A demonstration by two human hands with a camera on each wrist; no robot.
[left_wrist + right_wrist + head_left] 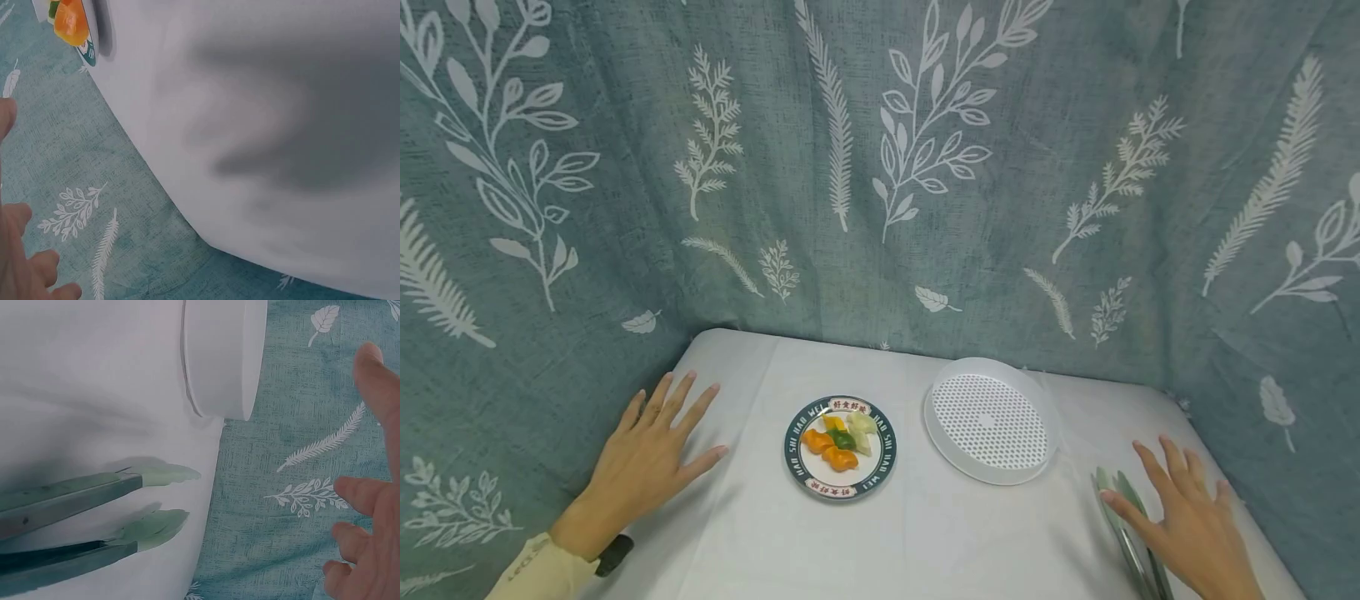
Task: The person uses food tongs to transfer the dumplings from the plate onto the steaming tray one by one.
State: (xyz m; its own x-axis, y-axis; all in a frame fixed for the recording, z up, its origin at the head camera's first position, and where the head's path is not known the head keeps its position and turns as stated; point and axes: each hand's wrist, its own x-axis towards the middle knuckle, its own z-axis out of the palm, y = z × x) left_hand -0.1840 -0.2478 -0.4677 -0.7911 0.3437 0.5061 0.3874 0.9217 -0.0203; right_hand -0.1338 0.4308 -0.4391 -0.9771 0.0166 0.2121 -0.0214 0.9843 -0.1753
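My left hand (651, 454) hovers over the left side of the white table, fingers spread and holding nothing. On the right, my right hand (1198, 517) is also spread and holds nothing, above a pair of tongs (1131, 546) with pale green tips. The right wrist view shows the tongs (69, 497) lying on the cloth with their two arms apart. Between the hands sits a round plate (792, 454) with a dark green patterned rim. It carries several orange, yellow, green and pale dumpling-shaped pieces (839, 458). Right of the plate stands a white round perforated tray (988, 421).
A white cloth covers the table (850, 550). Blue-green curtains (865, 275) with white leaf prints enclose it at the back and both sides. A dark band (615, 556) circles my left wrist below a cream sleeve (546, 571).
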